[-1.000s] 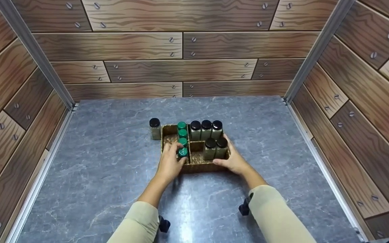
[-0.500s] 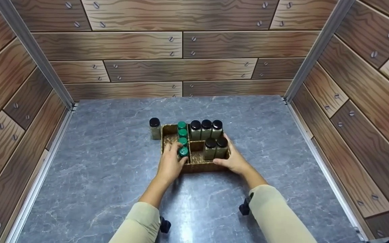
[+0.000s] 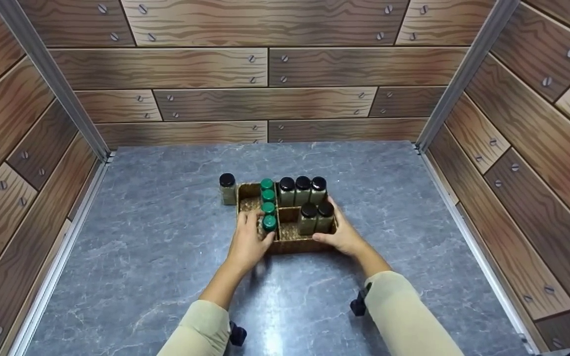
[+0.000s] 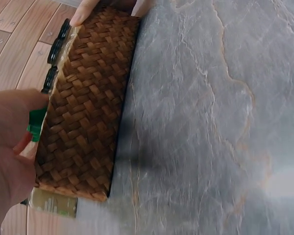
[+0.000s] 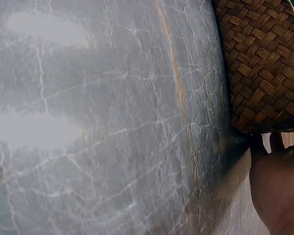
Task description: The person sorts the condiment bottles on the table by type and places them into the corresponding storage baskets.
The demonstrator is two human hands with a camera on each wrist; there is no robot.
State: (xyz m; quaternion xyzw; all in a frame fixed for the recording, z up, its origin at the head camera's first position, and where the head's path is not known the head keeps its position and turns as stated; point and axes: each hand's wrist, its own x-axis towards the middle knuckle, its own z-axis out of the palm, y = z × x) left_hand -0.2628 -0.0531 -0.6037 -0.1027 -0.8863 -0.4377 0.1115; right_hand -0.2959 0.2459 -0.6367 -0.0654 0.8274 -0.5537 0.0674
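Observation:
A woven basket (image 3: pixel 295 246) with compartments sits mid-table. Its left compartment holds a row of green-capped jars (image 3: pixel 267 196) along the divider. My left hand (image 3: pixel 248 243) is at that compartment, fingers and thumb loosely spread beside the nearest green-capped jar (image 3: pixel 269 223); contact is unclear. In the left wrist view a green cap (image 4: pixel 36 122) shows between finger and thumb. My right hand (image 3: pixel 343 238) grips the basket's right side, thumb at the front rim and fingers along the outside. Black-capped jars stand in the back right (image 3: pixel 303 192) and front right compartments (image 3: pixel 316 218).
One black-capped jar (image 3: pixel 227 189) stands on the table just outside the basket's left back corner. The grey marbled tabletop (image 3: pixel 166 198) is enclosed by wood-patterned walls (image 3: pixel 265 69) at the back and both sides.
My left fingers have loosened and drawn slightly left from the nearest green-capped jar, which has shifted a little toward the divider. My right hand and the basket stay nearly still.

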